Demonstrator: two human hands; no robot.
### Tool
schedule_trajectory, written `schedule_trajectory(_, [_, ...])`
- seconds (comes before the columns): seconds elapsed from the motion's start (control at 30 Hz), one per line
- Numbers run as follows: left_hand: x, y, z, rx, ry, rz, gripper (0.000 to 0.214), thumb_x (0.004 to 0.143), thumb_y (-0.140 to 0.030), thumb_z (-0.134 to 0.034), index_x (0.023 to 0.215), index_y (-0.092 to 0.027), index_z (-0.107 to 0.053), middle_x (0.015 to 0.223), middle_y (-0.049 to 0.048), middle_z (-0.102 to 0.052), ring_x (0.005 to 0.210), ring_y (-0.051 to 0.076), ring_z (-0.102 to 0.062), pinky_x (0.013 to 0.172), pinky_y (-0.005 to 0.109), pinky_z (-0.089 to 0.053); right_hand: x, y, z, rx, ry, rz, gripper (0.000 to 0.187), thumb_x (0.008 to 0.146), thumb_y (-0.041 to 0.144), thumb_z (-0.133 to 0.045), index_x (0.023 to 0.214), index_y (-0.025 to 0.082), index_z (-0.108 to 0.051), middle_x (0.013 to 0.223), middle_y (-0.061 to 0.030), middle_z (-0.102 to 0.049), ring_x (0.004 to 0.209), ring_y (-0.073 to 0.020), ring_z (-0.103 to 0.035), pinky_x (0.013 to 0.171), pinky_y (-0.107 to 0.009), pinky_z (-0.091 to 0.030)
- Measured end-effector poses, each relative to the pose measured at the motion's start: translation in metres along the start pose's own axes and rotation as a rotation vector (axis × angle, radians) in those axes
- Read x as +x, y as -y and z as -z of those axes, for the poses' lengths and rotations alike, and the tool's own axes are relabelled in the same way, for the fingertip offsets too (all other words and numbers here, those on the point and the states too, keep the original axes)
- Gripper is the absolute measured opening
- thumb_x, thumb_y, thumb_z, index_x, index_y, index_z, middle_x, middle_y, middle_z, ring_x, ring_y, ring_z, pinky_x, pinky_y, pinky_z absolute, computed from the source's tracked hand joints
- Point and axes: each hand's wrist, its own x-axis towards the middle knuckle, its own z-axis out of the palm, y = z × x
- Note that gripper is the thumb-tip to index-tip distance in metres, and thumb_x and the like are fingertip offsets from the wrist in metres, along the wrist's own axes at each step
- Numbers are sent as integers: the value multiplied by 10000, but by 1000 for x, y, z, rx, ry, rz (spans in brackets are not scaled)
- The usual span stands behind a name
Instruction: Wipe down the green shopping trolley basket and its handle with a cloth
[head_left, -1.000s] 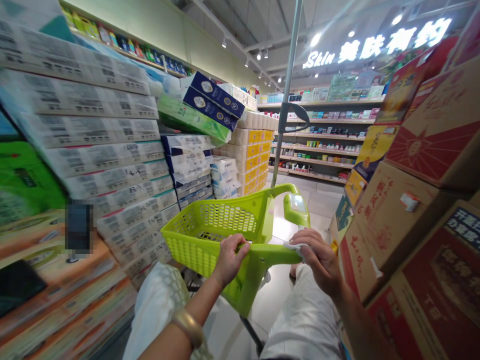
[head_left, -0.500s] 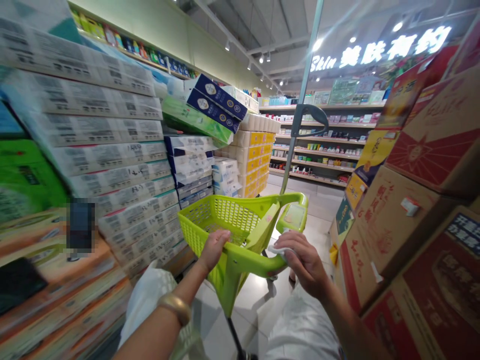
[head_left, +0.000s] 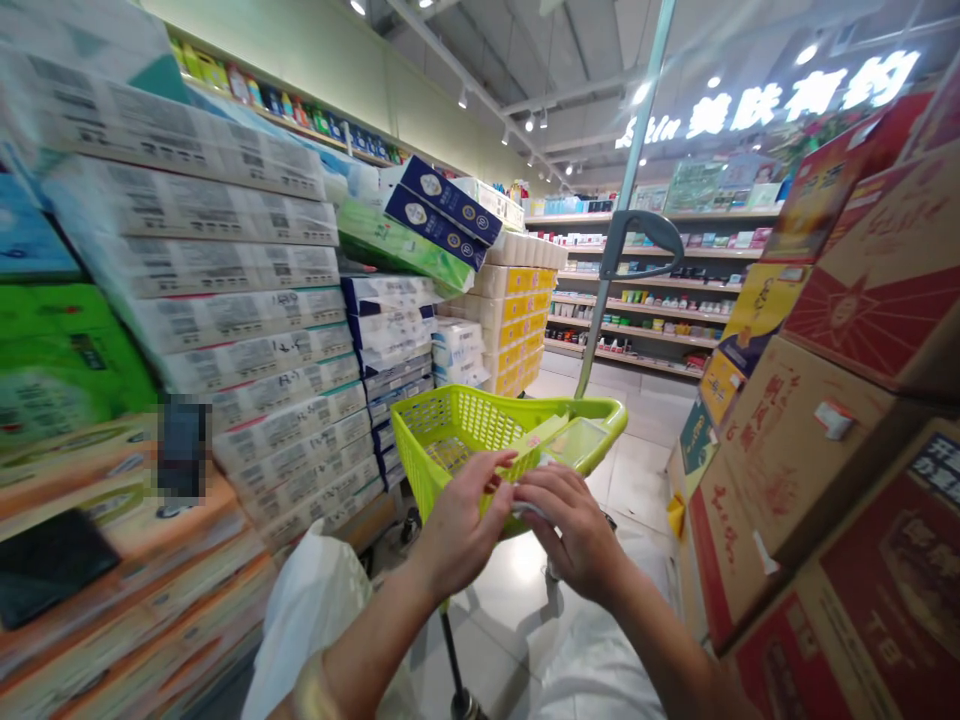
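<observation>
My two hands meet over the near end of a lime-green shopping cart [head_left: 420,430] with a perforated basket. A crumpled white tissue [head_left: 531,509] shows under the fingers of my right hand [head_left: 574,525], which is closed on it. My left hand [head_left: 465,520] is curled, its thumb and fingertips pinched at the tissue's left edge. My fingers partly cover the tissue and the cart's near rim. Beyond my hands lies the cart's flat tray with a clear panel [head_left: 577,442]. A tall pole with a grey loop handle [head_left: 645,245] rises behind the cart.
White-wrapped packs [head_left: 247,320] are stacked high on the left, beside orange packs bearing a dark flat device [head_left: 56,565]. Blue tissue packs [head_left: 442,215] lie tilted on the stack. Cardboard cartons [head_left: 810,440] crowd the right. Stocked shelves [head_left: 645,300] stand at the back.
My left hand has left the cart's rim and moved right to meet my right hand. The right hand, with the tissue, has come off the handle corner. The cart sits slightly differently in view.
</observation>
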Motion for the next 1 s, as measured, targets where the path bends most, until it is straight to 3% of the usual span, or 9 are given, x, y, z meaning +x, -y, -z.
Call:
schedule_trajectory(0.07, [-6,-2,-1,148,56,-23,355,879,-383,-435,1158,-210,-570,1035,63,-658,889,199,-602,840,349,-469,0,-18,6,-35,-30,-22,252,933,192,-469,1142,240,-602,1086,-64,-654,1070,-202,-566,1004,-425,-415])
schedule_trajectory(0.17, [-10,3,3,272,64,-31,281,875,-374,-417,955,-202,-625,893,52,-670,856,209,-601,797,336,-454,-1,-45,14,-91,-153,-132,237,944,216,-451,1098,232,-631,1068,-65,-662,1057,-207,-578,963,-410,-444])
schedule_trajectory(0.27, [-4,1,6,357,94,-13,249,862,-372,-424,807,-204,-600,798,36,-655,755,188,-589,690,294,-431,3,-49,15,-95,-181,-197,237,951,241,-441,1075,221,-642,1055,-68,-666,1027,-203,-587,945,-401,-448])
schedule_trajectory(0.4, [12,-17,3,605,144,29,240,862,-356,-433,725,-206,-562,713,25,-624,679,170,-571,612,271,-375,25,-32,12,-28,75,-55,229,942,253,-452,1048,229,-654,1070,-51,-670,1053,-190,-577,979,-379,-411])
schedule_trajectory(0.47, [19,-25,-1,720,165,44,229,871,-342,-425,753,-207,-567,746,31,-632,702,176,-583,613,274,-370,40,-33,14,-30,203,-74,228,944,264,-447,993,230,-668,1039,-37,-683,1011,-176,-594,936,-337,-421])
schedule_trajectory(0.63, [23,-27,-7,830,187,94,279,898,-386,-377,805,-216,-578,783,42,-653,728,197,-615,594,282,-363,77,-73,27,-259,531,-469,357,962,306,-360,844,181,-673,906,-66,-702,834,-181,-630,753,-273,-434])
schedule_trajectory(0.73, [20,-24,-8,839,184,139,306,904,-402,-356,829,-217,-588,795,48,-666,743,213,-630,597,292,-371,89,-83,28,-306,612,-565,391,951,295,-340,807,150,-674,866,-102,-701,759,-191,-629,673,-268,-420])
schedule_trajectory(0.93, [20,-22,-3,849,201,188,311,895,-412,-364,819,-221,-597,822,47,-688,761,227,-645,612,306,-390,97,-47,13,-161,725,-402,338,938,339,-416,815,174,-684,889,-27,-705,767,-124,-603,679,-197,-414])
schedule_trajectory(1.0, [20,-20,-1,846,207,193,327,897,-421,-359,803,-217,-597,824,48,-691,757,223,-646,610,305,-390,100,-47,13,-158,754,-388,348,942,327,-409,828,158,-691,894,-28,-703,767,-118,-596,685,-192,-414])
